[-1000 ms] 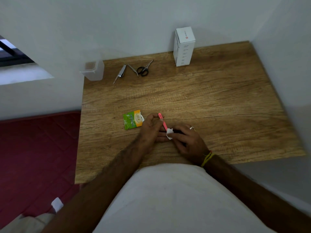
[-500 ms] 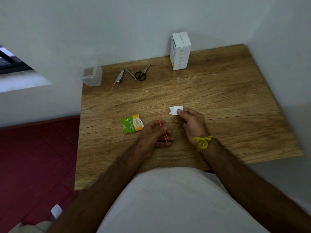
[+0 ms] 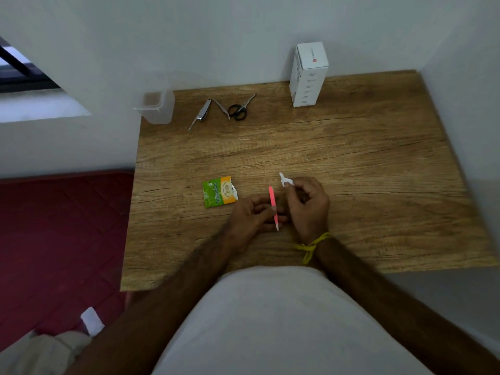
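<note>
My left hand (image 3: 253,215) pinches a thin pink stick (image 3: 273,207) that stands roughly upright, its pale tip pointing down toward me. Just to its right, my right hand (image 3: 307,204) pinches a small white scrap (image 3: 286,180) between thumb and fingertips, held a little above the wooden table (image 3: 351,163). A torn green and orange sachet (image 3: 219,191) lies flat on the table to the left of my left hand.
At the back of the table lie a nail clipper (image 3: 200,114), a small metal tool (image 3: 221,109) and black-handled scissors (image 3: 239,109). A clear plastic container (image 3: 157,106) stands at the back left corner, a tall white box (image 3: 308,74) at the back. White walls close in behind and right.
My right hand pulled the white scrap off the stick's end, swung it away to the right, and has now come back close to my left hand. The pink stick stands more upright.
</note>
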Demonstrator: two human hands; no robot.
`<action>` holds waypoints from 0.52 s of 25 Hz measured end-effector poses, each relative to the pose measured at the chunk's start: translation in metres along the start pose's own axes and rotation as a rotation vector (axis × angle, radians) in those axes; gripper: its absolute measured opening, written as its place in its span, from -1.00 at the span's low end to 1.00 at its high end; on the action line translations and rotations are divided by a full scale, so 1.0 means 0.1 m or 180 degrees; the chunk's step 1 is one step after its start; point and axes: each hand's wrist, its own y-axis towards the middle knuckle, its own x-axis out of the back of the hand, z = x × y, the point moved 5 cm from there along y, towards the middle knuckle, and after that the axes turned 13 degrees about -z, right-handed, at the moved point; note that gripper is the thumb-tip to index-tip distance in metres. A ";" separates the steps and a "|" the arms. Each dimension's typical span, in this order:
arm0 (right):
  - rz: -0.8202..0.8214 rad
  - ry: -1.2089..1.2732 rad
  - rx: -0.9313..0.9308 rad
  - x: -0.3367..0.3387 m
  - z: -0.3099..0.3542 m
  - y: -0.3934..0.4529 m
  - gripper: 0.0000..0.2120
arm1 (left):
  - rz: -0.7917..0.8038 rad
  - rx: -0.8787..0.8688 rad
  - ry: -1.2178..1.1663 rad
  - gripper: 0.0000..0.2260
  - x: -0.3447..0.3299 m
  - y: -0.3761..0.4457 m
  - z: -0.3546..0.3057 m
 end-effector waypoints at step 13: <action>0.1105 -0.0591 0.1264 -0.13 -0.08 -0.14 -0.78 | -0.0021 -0.0351 0.0216 -0.73 -0.01 0.00 -0.01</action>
